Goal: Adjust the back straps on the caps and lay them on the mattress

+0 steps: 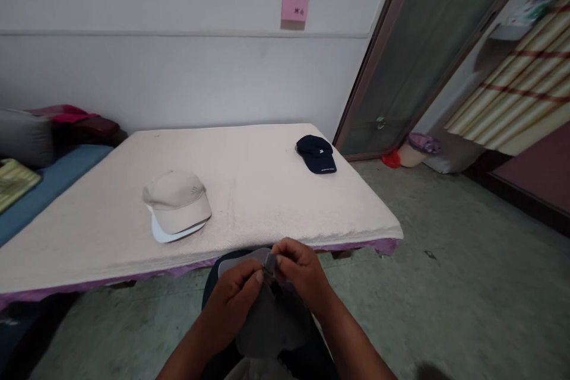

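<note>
Both my hands hold a grey cap (271, 320) low in front of me, just below the near edge of the table (276, 214). My left hand (236, 294) pinches the cap's back strap with closed fingers. My right hand (300, 273) is closed on the same strap, right beside the left hand. On the table lies a beige cap (178, 199) stacked on a white cap (167, 234), left of centre. A dark navy cap (317, 154) rests alone at the far right corner.
A cream cloth with a purple hem covers the table. At the left is a blue mattress (48, 184) with cushions and folded red fabric. A pink note (295, 0) hangs on the wall. At the right are a sliding door (414, 59) and bare floor.
</note>
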Action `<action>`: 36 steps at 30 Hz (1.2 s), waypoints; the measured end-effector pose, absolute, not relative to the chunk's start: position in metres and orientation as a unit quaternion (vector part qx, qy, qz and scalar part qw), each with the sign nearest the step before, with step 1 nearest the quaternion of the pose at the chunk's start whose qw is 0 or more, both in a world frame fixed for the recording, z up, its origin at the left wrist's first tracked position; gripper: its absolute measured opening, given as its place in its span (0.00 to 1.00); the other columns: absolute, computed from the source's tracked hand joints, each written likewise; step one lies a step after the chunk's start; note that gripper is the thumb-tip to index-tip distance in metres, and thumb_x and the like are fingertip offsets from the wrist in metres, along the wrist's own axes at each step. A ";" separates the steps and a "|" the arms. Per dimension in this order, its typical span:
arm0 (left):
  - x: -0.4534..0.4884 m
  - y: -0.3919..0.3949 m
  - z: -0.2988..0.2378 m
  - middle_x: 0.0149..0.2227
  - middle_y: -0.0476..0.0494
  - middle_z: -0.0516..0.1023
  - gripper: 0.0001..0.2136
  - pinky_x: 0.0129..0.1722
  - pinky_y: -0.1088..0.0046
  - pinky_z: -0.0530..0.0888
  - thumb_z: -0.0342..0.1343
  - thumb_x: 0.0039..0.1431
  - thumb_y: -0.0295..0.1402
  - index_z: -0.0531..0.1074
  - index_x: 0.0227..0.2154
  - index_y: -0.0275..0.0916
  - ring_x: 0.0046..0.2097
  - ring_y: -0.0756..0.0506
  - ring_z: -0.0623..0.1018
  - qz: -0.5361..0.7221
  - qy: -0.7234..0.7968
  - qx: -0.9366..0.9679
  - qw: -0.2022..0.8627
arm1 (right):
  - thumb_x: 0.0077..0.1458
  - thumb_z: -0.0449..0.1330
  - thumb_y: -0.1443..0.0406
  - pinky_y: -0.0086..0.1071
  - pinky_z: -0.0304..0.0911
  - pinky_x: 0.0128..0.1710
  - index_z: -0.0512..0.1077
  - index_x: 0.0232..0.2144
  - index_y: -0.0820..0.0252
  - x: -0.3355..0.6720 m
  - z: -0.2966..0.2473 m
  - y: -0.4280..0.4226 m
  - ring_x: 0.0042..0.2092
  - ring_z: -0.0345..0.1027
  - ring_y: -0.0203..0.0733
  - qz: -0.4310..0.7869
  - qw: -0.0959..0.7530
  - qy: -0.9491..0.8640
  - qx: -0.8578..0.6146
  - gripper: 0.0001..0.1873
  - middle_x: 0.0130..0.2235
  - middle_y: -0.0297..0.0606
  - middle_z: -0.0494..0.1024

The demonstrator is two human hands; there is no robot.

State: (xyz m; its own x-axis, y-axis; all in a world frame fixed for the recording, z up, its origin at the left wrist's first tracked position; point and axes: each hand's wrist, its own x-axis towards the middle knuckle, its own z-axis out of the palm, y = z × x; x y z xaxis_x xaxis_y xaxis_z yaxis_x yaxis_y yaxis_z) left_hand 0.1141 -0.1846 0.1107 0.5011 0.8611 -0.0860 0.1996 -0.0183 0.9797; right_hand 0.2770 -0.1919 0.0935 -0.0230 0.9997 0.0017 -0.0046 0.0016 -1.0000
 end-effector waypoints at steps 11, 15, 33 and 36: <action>0.114 -0.180 0.106 0.33 0.48 0.78 0.11 0.36 0.76 0.66 0.49 0.60 0.36 0.77 0.37 0.42 0.36 0.47 0.72 0.317 0.395 0.618 0.601 | 0.46 0.57 0.64 0.25 0.48 0.20 0.69 0.24 0.61 0.271 0.080 -0.187 0.19 0.53 0.30 0.723 0.554 -0.245 -0.331 0.05 0.18 0.29 0.64; 0.110 -0.178 0.105 0.30 0.49 0.77 0.09 0.33 0.77 0.66 0.51 0.59 0.37 0.76 0.33 0.41 0.33 0.49 0.71 0.314 0.409 0.596 0.616 | 0.49 0.57 0.68 0.29 0.59 0.35 0.74 0.31 0.60 0.279 0.090 -0.189 0.34 0.65 0.36 0.598 0.533 -0.439 -0.408 0.07 0.32 0.35 0.74; 0.093 -0.171 0.129 0.24 0.52 0.72 0.09 0.24 0.83 0.68 0.63 0.44 0.36 0.73 0.27 0.37 0.24 0.54 0.70 0.536 0.426 0.241 0.688 | 0.48 0.61 0.52 0.31 0.60 0.39 0.73 0.38 0.60 0.296 0.046 -0.200 0.39 0.66 0.40 0.668 0.530 -0.366 -0.373 0.20 0.37 0.37 0.74; 0.092 -0.163 0.130 0.25 0.53 0.73 0.10 0.24 0.83 0.69 0.64 0.43 0.34 0.74 0.30 0.38 0.24 0.54 0.71 0.551 0.434 0.196 0.685 | 0.40 0.68 0.59 0.29 0.59 0.36 0.76 0.35 0.62 0.296 0.046 -0.209 0.36 0.67 0.38 0.737 0.417 -0.421 -0.326 0.18 0.35 0.35 0.75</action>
